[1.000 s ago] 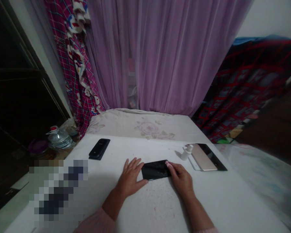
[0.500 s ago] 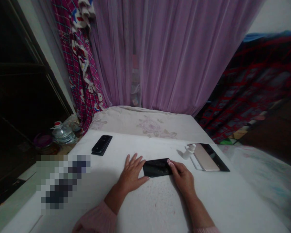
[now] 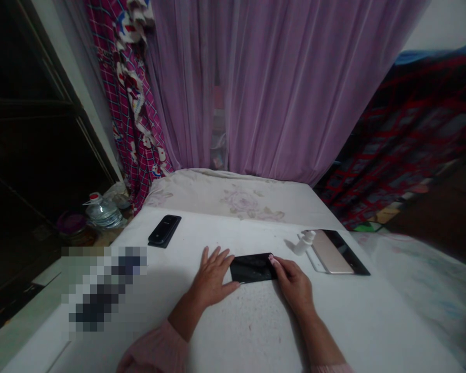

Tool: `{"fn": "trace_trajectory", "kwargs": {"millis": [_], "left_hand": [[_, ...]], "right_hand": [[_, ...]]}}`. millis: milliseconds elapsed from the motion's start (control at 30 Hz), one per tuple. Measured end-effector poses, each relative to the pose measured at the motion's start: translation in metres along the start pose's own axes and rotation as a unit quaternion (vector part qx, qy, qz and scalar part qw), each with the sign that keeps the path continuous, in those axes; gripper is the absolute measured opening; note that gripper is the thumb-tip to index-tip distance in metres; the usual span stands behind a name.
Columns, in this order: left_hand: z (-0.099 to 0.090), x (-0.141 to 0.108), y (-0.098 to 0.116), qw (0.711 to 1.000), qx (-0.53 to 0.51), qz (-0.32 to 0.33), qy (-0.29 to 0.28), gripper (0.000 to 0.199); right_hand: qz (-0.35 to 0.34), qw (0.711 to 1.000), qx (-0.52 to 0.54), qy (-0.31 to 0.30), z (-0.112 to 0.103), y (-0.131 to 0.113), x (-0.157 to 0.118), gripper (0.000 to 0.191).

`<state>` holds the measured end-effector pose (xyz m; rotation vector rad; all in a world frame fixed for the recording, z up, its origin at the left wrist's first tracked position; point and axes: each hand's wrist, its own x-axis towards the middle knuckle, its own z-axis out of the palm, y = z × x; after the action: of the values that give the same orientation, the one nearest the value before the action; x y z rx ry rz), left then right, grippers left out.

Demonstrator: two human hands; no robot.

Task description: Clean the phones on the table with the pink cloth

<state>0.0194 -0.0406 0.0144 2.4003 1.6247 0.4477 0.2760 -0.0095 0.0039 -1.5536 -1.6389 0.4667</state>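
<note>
The black smartphone (image 3: 252, 268) lies flat on a white surface (image 3: 252, 331), screen up and long side across, directly in front of the person. The left hand (image 3: 212, 274) rests on the surface just beside the phone's left end, open with its fingers spread and its thumb reaching toward the lower corner. The right hand (image 3: 293, 285) sits against the phone's right end, its fingers (image 3: 285, 268) curled and touching the edge; whether it actually pinches the phone cannot be told. A pink sleeve (image 3: 155, 347) covers the left forearm. Farther back on the left lies a black phone in a case (image 3: 164, 231). To the right stand a small white dropper bottle (image 3: 305, 242) and a rose-gold phone (image 3: 331, 252) lying on a black slab (image 3: 347, 248). Past the surface's left edge stand a plastic water bottle (image 3: 103, 214) with a red cap and a purple-lidded jar (image 3: 72, 223). A pixelated patch (image 3: 103, 287) hides whatever lies left of the hands.
</note>
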Motion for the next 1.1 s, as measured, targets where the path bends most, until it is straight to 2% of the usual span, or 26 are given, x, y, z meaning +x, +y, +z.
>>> {"fn": "trace_trajectory", "kwargs": {"millis": [233,367,567,667,800,933,1100], "left_hand": [[-0.002,0.0,0.001,1.0,0.001,0.007,0.016,0.065],[-0.003,0.001,0.001,1.0,0.002,0.004,0.002,0.065],[-0.004,0.002,0.001,1.0,0.006,0.0,-0.013,0.067],[-0.003,0.002,0.0,1.0,0.004,0.001,-0.012,0.067],[0.0,0.002,-0.002,1.0,0.004,0.006,-0.002,0.065],[0.005,0.002,-0.005,1.0,0.008,0.014,0.007,0.065],[0.008,0.002,-0.008,1.0,0.013,0.018,0.015,0.063]], "right_hand": [[0.005,1.0,0.007,-0.006,0.0,-0.001,0.0,0.048],[0.03,0.999,0.027,-0.001,-0.001,-0.001,0.0,0.048],[0.112,0.98,0.155,0.055,-0.007,0.003,0.004,0.052],[0.182,0.942,0.267,0.085,-0.012,0.01,0.009,0.053],[0.225,0.861,0.443,0.112,-0.017,0.028,0.013,0.046],[0.235,0.789,0.564,0.055,-0.02,0.04,0.013,0.036],[0.282,0.71,0.645,0.008,-0.027,0.033,0.013,0.034]]}}
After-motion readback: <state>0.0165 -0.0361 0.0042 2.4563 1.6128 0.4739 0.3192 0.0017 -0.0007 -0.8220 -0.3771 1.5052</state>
